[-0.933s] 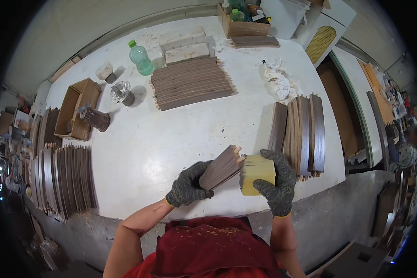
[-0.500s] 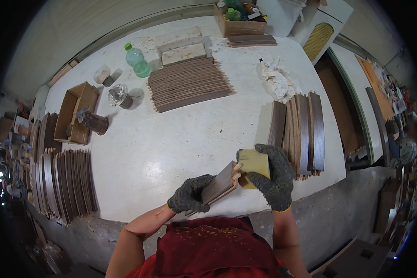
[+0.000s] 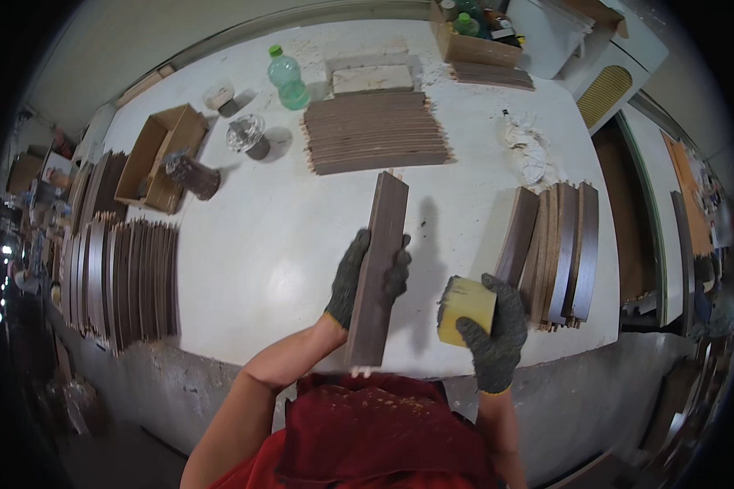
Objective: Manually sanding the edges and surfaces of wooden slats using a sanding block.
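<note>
A dark brown wooden slat (image 3: 378, 273), with pale dowel pegs at its ends, is raised above the white table, one broad face toward me. My gloved left hand (image 3: 351, 279) is closed around its middle, fingers showing past the right edge. To the right, my gloved right hand (image 3: 502, 338) grips a yellow sponge block (image 3: 469, 308) with one dark, stained side. The sponge and the slat are apart. Just beyond the right hand, several similar slats (image 3: 559, 253) stand on edge in a row.
A stack of slats (image 3: 375, 134) lies mid-table, with pale blocks (image 3: 373, 79) behind. At the left are more upright slats (image 3: 130, 281), a cardboard box (image 3: 159, 159), a brown-coated cup (image 3: 194, 175), a foil-covered cup (image 3: 249, 137) and a green bottle (image 3: 288, 81). White crumpled cloth (image 3: 528, 151) lies far right.
The slat has swung from a low slant beside the sponge to nearly upright, its broad face toward me. The right hand has drawn the sponge away from its end. The whole view has shifted.
</note>
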Available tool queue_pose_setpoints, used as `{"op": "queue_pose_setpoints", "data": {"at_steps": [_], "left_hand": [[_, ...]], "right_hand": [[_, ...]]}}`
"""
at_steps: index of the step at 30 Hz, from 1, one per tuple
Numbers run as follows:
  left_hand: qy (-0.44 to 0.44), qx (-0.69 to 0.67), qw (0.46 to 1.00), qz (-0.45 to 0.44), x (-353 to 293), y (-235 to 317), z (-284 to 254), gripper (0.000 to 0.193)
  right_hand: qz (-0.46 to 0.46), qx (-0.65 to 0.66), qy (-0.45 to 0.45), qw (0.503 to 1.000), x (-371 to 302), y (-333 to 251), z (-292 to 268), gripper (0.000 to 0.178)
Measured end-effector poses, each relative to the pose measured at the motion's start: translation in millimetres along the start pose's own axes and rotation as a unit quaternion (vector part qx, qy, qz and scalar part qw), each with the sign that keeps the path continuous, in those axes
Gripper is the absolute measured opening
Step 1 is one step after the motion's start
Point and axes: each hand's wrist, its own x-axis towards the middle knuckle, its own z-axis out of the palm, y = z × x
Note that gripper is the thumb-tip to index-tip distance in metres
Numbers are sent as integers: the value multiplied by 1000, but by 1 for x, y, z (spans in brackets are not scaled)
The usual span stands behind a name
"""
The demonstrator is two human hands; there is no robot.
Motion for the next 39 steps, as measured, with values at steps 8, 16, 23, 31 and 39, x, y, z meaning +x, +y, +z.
{"op": "queue_pose_setpoints", "data": {"at_steps": [8,16,23,31,39], "left_hand": [[80,-19,996,35,30,6,-11,49],[109,-11,991,78,25,6,-11,49],[62,-169,983,40,24,27,-3,43],[82,-17,988,127,28,29,-20,40],[-100,-57,992,-59,15,28,-39,46]], "right_hand": [[-219,-196,-150,944,-11,-55,18,65],[-245,-304,-236,890,-20,-59,17,63],[-170,-356,-238,887,-31,-16,7,55],[-67,-222,-121,965,-36,7,-11,60],[270,285,-4,920,-47,16,-23,66]]}}
